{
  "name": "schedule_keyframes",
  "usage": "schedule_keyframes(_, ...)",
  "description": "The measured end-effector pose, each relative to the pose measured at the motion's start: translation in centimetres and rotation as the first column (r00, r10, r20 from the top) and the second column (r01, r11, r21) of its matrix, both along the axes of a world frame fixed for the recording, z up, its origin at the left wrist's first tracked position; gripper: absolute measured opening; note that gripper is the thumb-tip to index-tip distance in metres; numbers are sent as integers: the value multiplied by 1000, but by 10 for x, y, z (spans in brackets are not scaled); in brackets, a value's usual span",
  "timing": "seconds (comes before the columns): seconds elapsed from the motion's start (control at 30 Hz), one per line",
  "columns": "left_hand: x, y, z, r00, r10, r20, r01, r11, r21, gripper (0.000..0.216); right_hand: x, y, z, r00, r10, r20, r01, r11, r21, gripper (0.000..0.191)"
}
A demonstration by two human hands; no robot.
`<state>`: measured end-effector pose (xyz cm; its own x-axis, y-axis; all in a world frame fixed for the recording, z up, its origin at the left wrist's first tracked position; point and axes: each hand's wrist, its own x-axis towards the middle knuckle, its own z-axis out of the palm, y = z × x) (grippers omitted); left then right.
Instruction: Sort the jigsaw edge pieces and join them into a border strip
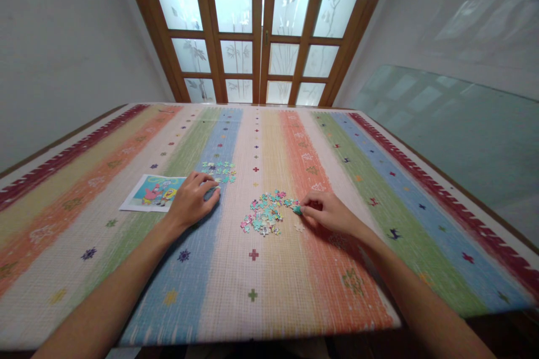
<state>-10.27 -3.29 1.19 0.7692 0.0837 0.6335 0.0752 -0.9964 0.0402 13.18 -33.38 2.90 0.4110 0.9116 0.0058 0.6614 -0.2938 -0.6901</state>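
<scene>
My right hand (pixel 326 211) is closed in a pinch on a teal puzzle piece (pixel 297 210), at the right edge of a loose pile of puzzle pieces (pixel 263 214). The pile is mixed teal, pink, yellow and white. My left hand (pixel 193 197) rests on the cloth with curled fingers, thumb and forefinger tips close together; whatever lies between them is too small to make out. Just beyond its fingertips lie several mostly teal and green puzzle pieces (pixel 221 170), grouped in rough rows. A cartoon picture card (pixel 154 193) lies flat to its left, partly covered by the hand.
A striped, patterned cloth (pixel 256 275) covers the table. One pale piece (pixel 299 226) lies apart, below my right fingertips. Wooden doors with glass panes (pixel 261 33) stand beyond the far edge. A glass panel (pixel 455 129) leans along the right wall.
</scene>
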Motion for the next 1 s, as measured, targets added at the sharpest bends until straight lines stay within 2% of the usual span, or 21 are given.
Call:
schedule_keyframes(0.2, 6, -39, 6, 974, -206, 97, 207, 978, 2, 16, -11, 2, 4, 973, 75, -219, -65, 996, 54, 23)
schedule_keyframes(0.37, 9, -79, 11, 899, -434, 56, 436, 900, -20, 28, -30, 6, 6, 938, 153, -311, -131, 987, 91, 26)
schedule_keyframes(0.47, 10, -95, 11, 864, -503, 36, 504, 863, -41, 33, -43, 9, 7, 929, 206, -308, -179, 977, 115, 27)
schedule_keyframes(0.77, 12, -106, 9, 809, -586, 54, 588, 806, -65, 28, -62, 12, 5, 899, 260, -353, -234, 965, 117, 28)
schedule_keyframes(0.9, 12, -106, 9, 816, -575, 54, 578, 813, -73, 24, -62, 13, 7, 904, 251, -345, -225, 968, 114, 28)
schedule_keyframes(1.0, 11, -103, 9, 845, -532, 58, 535, 839, -95, 17, -61, 14, 10, 916, 229, -329, -190, 971, 145, 24)
